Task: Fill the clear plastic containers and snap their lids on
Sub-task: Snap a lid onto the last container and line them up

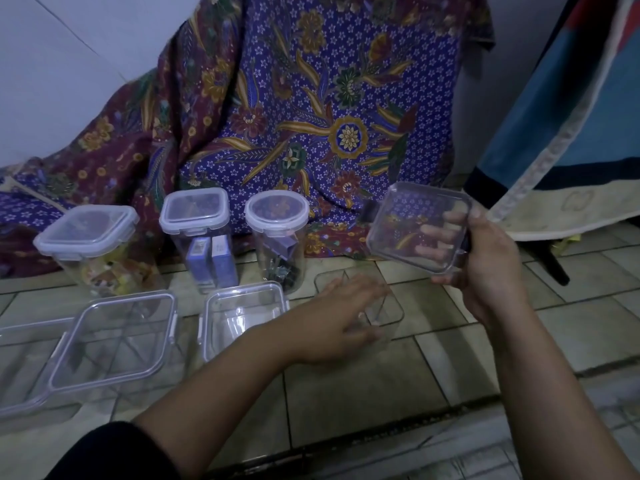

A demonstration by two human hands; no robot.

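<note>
Clear plastic containers: three lidded and filled ones stood upright in a back row on the tiled floor (346,382), two more nearer left, one open square tub (360,299) upright at centre. Left hand (341,318) lay spread, fingers loose, against that tub. Right hand (485,265) pinched a clear square lid (420,225), tilted up, above the tub.

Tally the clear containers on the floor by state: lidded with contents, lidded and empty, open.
Lidded with contents: 3
Lidded and empty: 2
Open: 1, under the left hand; right hand holds its lid
Total: 6
</note>
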